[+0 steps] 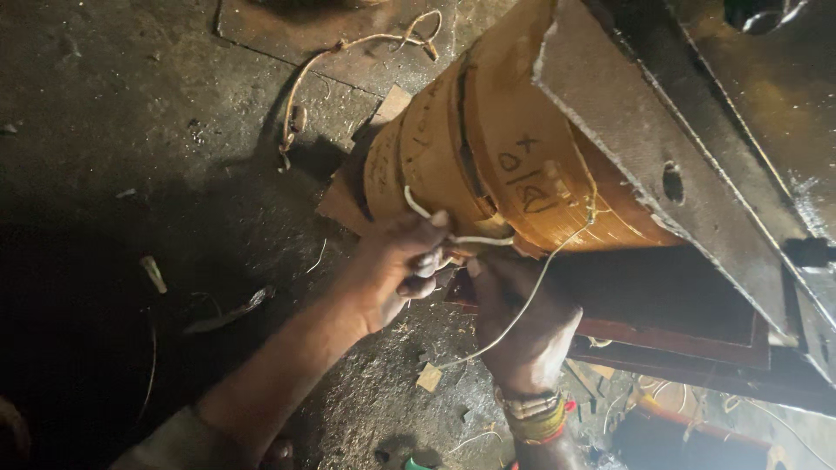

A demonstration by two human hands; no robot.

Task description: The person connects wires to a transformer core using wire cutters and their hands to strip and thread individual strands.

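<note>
While both hands' fingers [433,228] pinch a pale cord [488,239] against the paper-wrapped coil [488,165]: dim, gritty, scrap-strewn floor [131,104].

A rough metal or electrical repair workshop; the dark, grimy concrete floor [131,130] is strewn with scraps and wire offcuts [348,52]; a heavy steel frame [662,165] with bolt holes clamps a big paper-wrapped coil [488,157]; reddish metal bars [679,335] lie beneath.

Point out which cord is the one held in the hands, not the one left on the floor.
The thin white cord pinched by the left hand, beside the right hand, against the brown coil. The frayed tan cord lies untouched on the floor.
</note>
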